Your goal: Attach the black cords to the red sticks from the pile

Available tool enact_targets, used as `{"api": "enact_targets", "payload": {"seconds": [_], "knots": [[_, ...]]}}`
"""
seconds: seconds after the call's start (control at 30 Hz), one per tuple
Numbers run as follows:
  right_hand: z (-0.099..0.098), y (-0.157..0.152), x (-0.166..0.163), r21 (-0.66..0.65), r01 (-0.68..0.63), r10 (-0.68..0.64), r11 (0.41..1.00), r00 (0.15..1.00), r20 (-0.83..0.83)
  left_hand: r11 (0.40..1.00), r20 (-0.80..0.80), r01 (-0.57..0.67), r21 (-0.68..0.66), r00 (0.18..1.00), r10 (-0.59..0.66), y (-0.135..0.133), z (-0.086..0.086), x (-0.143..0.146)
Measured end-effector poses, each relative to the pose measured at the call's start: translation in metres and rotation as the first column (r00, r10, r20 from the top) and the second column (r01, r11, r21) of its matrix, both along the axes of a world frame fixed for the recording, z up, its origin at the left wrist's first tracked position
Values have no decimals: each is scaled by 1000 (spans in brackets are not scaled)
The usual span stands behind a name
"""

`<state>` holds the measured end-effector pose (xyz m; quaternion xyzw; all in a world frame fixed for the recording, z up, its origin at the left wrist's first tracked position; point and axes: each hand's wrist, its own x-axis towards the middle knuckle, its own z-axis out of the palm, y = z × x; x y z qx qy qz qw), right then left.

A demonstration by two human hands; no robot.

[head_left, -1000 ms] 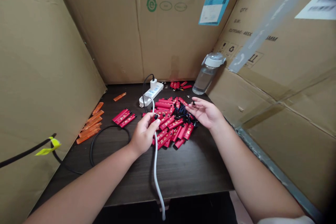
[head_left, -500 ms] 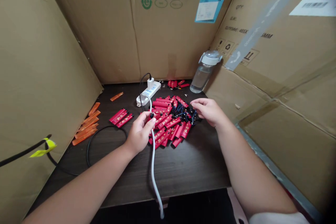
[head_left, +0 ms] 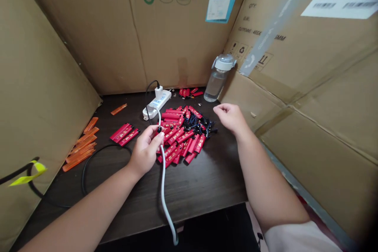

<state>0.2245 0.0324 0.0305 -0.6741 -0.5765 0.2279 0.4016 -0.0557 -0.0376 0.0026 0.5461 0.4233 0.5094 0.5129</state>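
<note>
My left hand [head_left: 144, 149] is closed in a pinch above the left edge of the pile. Between thumb and fingers shows a small black-ended piece [head_left: 160, 129]; its other end is covered by my fingers. My right hand [head_left: 232, 119] hovers to the right of the pile with its fingers curled together, and whatever they may hold is hidden. Red flat cases [head_left: 177, 137] with gold print lie heaped below and between the hands. On the heap's right side are small black parts with thin blue wires [head_left: 195, 121].
A white power strip [head_left: 156, 104] with plugs stands behind the pile; its white cable [head_left: 163, 189] runs to the front edge. Orange strips [head_left: 84, 145], separate red cases [head_left: 121, 133] and a black cable [head_left: 84, 169] lie left. A water bottle [head_left: 217, 82] stands by the cardboard walls [head_left: 177, 39].
My right hand has drawn back from the black wired parts and its fingers are curled tighter. The left hand keeps its pinch. The whole view has shifted slightly.
</note>
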Motion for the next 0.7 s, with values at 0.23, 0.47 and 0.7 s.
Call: {"api": "enact_targets", "payload": {"seconds": [0.23, 0.47, 0.7], "knots": [[4, -4, 23, -249, -130, 218, 960, 903, 369, 1000, -16, -9, 4, 1000, 9, 1, 0, 0], [2, -5, 29, -413, -172, 363, 894, 819, 444, 1000, -18, 11, -6, 1000, -11, 2, -3, -1], [-4, -3, 25, -419, -152, 370, 895, 777, 509, 1000, -29, -3, -14, 1000, 2, 2, 0, 0]]}}
